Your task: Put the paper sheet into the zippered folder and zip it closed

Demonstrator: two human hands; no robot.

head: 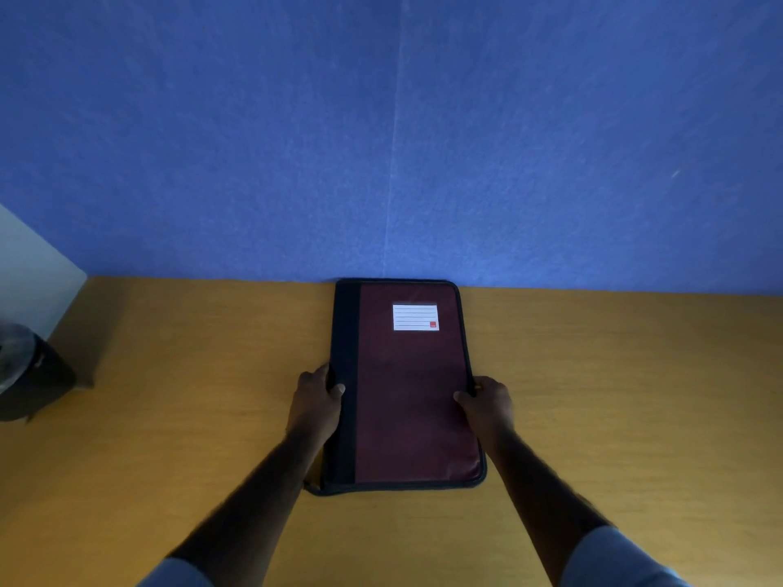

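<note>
A maroon zippered folder (413, 383) with a black spine strip and a white lined label lies flat and closed on the wooden table (169, 396), its far end against the blue wall. My left hand (315, 400) grips the folder's left spine edge, thumb on top. My right hand (487, 402) grips the right edge, thumb resting on the cover. A small pull or strap pokes out at the near left corner. No paper sheet is visible.
A dark rounded object (29, 370) stands at the table's far left, next to a pale panel (34, 273). The blue wall (402, 141) rises directly behind the folder. Bare wood lies on both sides of the folder.
</note>
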